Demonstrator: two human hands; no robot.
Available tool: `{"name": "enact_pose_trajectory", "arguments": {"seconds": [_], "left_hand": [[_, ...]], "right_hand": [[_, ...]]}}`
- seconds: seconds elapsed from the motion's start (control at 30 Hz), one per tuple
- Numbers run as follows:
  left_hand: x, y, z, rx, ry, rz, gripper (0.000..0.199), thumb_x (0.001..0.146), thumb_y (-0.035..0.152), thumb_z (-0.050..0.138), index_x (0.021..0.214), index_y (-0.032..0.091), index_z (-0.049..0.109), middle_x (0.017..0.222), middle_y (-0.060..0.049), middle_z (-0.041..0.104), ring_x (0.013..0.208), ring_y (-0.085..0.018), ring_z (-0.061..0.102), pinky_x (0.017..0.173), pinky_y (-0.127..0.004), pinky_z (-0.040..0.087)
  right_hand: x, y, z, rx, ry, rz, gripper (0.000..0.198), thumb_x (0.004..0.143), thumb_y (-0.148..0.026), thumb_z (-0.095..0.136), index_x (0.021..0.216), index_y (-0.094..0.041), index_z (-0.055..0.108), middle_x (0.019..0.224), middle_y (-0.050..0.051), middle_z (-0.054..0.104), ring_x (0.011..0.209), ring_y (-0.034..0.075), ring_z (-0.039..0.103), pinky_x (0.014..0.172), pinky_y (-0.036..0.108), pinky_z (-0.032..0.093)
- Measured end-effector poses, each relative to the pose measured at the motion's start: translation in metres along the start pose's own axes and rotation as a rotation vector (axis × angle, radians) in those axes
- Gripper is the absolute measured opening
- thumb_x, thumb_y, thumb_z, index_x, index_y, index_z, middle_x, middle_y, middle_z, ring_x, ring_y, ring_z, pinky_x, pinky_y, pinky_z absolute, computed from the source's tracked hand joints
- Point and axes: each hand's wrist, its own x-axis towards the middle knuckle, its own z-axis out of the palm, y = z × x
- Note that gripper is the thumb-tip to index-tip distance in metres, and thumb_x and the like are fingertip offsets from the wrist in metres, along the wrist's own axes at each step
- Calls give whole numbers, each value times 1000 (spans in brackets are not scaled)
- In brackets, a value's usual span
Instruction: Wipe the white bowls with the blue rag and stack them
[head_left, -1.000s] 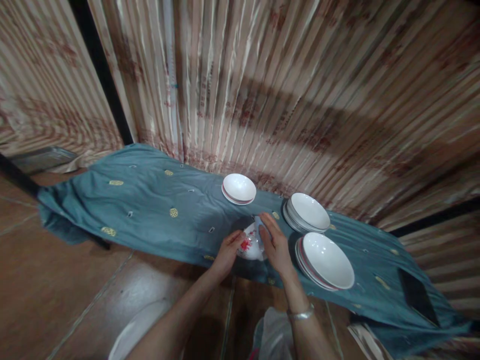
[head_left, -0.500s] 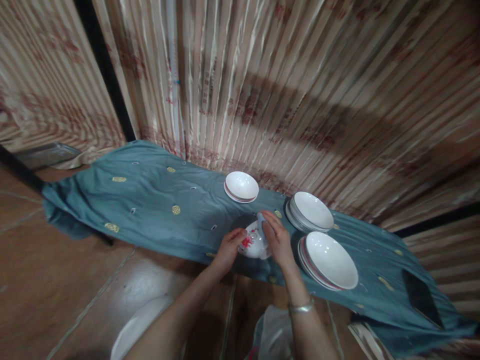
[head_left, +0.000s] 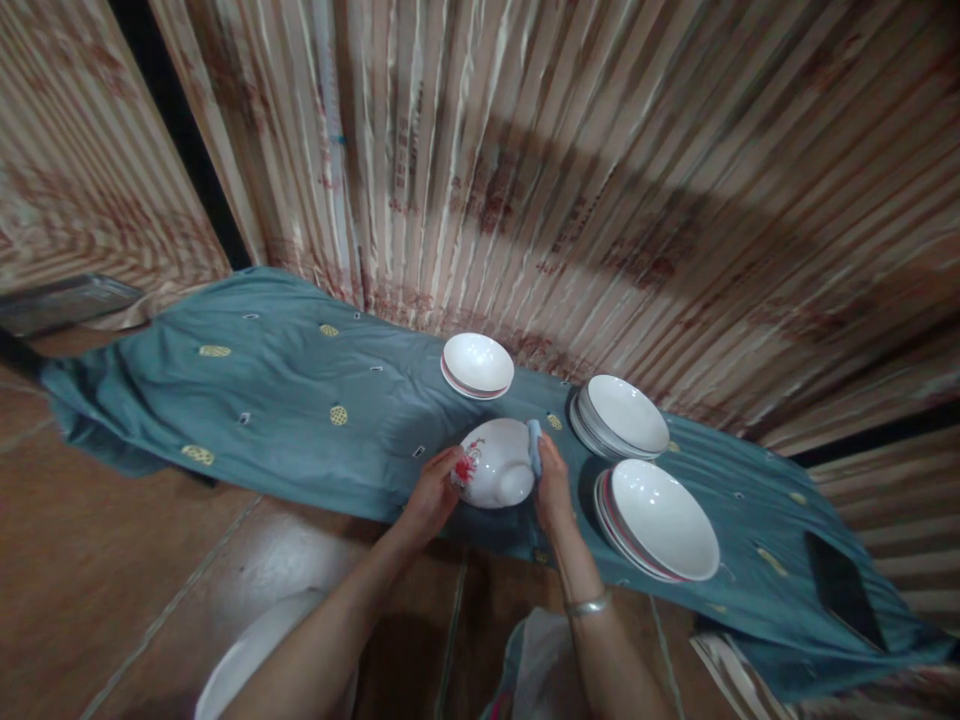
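A white bowl [head_left: 496, 462] with a red flower pattern is held tilted above the cloth, its outside and foot ring facing me. My left hand [head_left: 435, 492] grips its left rim, fingers closed on the edge. On the opposite side, my right hand [head_left: 553, 482] presses a light blue cloth [head_left: 534, 446] against the bowl's rim. The fingertips behind the bowl are hidden. Just beyond it stands a small stack of white bowls [head_left: 478, 364] with a red band.
Two stacks of white dishes, a rear stack [head_left: 627, 416] and a front stack [head_left: 663, 520], stand to the right. A black phone-like slab [head_left: 844, 590] lies at the far right of the teal tablecloth [head_left: 292, 400]. A pleated curtain [head_left: 480, 180] hangs behind. A white basin [head_left: 255, 640] is below left.
The bowl has turned so its foot ring faces lower right. My right hand and the cloth have moved from across its outside to its right rim. My view has shifted slightly.
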Motion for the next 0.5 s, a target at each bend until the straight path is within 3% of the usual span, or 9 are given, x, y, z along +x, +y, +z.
{"name": "enact_pose_trajectory", "arguments": {"seconds": [0.1, 0.37, 0.5], "left_hand": [[3, 1, -3, -12, 12, -9, 16, 69, 29, 70, 72, 14, 69, 68, -4, 69, 66, -16, 63, 62, -24, 48], [3, 5, 2, -98, 109, -91, 14, 75, 27, 66, 77, 13, 69, 72, -6, 72, 85, -21, 68, 74, -30, 55], [3, 6, 4, -140, 166, -139, 16, 82, 22, 57, 83, 12, 69, 76, -8, 73, 89, -21, 68, 80, -32, 55]], "right_hand": [[-3, 10, 4, -7, 16, 24, 61, 80, -54, 49, 125, -15, 58, 129, 11, 60, 121, 25, 53, 104, 40, 38], [-13, 19, 9, -188, 44, -95, 57, 88, -48, 36, 130, -13, 53, 135, 13, 54, 130, 23, 44, 111, 41, 30], [-15, 24, 11, -226, 54, -69, 64, 88, -52, 33, 136, -12, 47, 140, 12, 50, 134, 22, 40, 112, 40, 29]]}}
